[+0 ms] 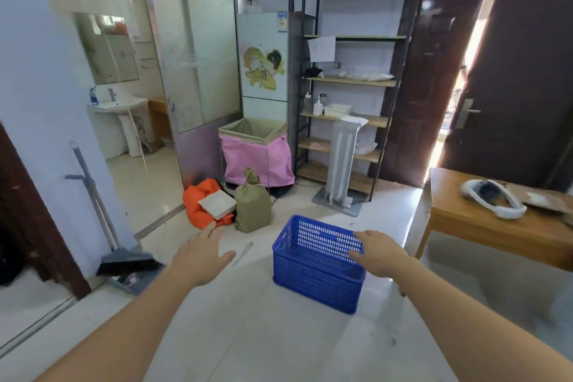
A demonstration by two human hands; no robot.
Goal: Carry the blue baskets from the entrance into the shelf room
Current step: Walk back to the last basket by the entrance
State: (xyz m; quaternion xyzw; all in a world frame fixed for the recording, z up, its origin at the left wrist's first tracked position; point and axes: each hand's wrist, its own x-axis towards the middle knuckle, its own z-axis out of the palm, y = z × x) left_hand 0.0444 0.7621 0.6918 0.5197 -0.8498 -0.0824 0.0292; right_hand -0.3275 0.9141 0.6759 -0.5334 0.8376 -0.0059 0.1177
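Observation:
A blue slatted plastic basket (313, 270) stands empty on the pale floor, in the lower middle of the view. My right hand (379, 253) is stretched out with fingers apart over the basket's right rim, holding nothing. To the basket's left, clear of it, my left hand (201, 254) hovers palm down with spread fingers above the floor.
A wooden table (483, 226) with a white headset stands right of the basket. Behind are a metal shelf unit (350, 80), a white stand, a pink bin (257, 152), a green sack (252, 205) and an orange bag. A broom and dustpan (124, 260) lean at left. The dark entrance door (521, 87) is ajar.

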